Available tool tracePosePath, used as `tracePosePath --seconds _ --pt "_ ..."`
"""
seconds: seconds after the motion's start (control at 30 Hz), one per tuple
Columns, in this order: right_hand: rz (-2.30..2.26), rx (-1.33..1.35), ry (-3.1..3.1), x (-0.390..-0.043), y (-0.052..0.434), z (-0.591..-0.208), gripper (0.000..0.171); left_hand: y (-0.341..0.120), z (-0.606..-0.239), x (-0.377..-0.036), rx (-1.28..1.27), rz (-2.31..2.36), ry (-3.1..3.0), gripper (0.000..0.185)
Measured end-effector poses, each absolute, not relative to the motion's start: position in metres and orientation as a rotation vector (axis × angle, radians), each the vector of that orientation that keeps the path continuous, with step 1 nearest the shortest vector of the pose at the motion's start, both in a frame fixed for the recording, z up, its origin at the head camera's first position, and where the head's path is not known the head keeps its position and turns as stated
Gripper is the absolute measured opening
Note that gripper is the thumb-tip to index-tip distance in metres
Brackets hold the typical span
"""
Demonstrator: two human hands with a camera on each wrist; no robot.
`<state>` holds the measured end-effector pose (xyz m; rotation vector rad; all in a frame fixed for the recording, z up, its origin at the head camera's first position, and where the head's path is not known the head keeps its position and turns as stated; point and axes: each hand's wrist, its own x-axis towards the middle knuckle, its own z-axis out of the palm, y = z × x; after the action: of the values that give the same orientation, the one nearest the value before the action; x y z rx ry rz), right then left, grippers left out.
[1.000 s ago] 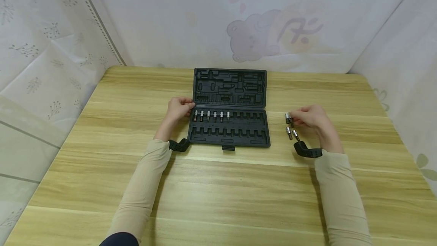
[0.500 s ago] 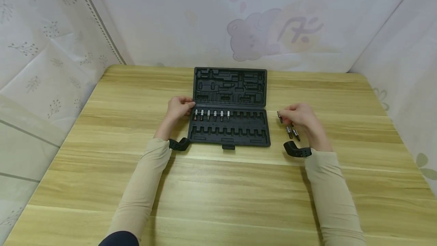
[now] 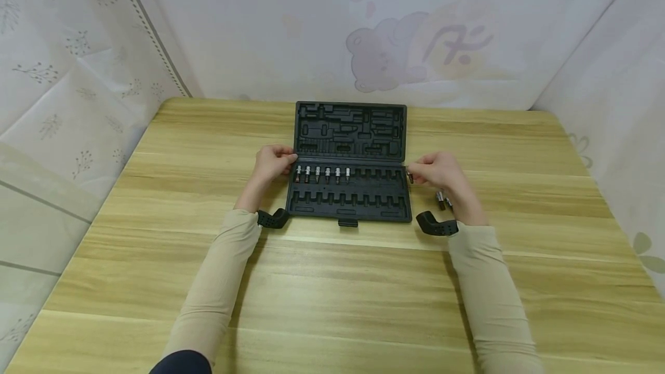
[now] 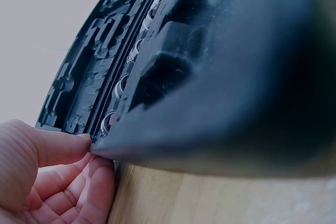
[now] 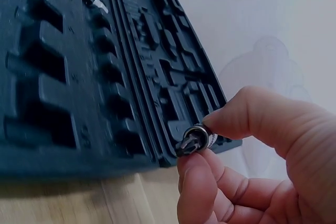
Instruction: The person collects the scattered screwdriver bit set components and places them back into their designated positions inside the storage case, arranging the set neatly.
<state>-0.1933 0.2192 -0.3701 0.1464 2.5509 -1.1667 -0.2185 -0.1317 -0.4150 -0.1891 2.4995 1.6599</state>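
Observation:
A black plastic socket case (image 3: 332, 191) lies open on the table. Several silver bit sockets (image 3: 317, 171) stand side by side in the left part of its back row of slots. At the case's left edge, by the hinge, my left hand (image 3: 272, 164) pinches the corner between thumb and fingers. My right hand (image 3: 439, 169) is at the case's right edge, pinching a bit socket (image 5: 196, 139) between thumb and fingertips. In the right wrist view that socket's dark, ridged tip points toward the camera.
Loose bit sockets (image 3: 440, 200) lie on the wooden table (image 3: 322, 293) right of the case, partly covered by my right hand and wrist. The moulded lid (image 3: 349, 131) leans back behind the tray. A black latch (image 3: 347, 223) juts from its front edge. Patterned cloth (image 3: 291, 27) hangs behind.
My right hand has picked up a bit socket from the loose group and carried it left to the case's right edge. My left hand stays at the case corner.

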Motion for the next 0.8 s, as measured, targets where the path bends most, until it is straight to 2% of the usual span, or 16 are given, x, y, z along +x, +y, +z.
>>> tracePosePath --seconds 0.2,0.5,0.8 --pt "-1.160 0.118 2.550 -0.194 0.210 -0.369 0.037 -0.131 -0.414 -0.218 -0.188 1.658 2.500 0.026" --pt "-1.192 0.082 2.528 -0.196 0.191 -0.368 0.029 -0.131 -0.415 -0.218 -0.197 1.658 2.502 0.025" --pt "-1.159 0.052 2.534 -0.199 0.174 -0.370 0.029 -0.131 -0.414 -0.219 -0.200 1.642 2.501 0.026"
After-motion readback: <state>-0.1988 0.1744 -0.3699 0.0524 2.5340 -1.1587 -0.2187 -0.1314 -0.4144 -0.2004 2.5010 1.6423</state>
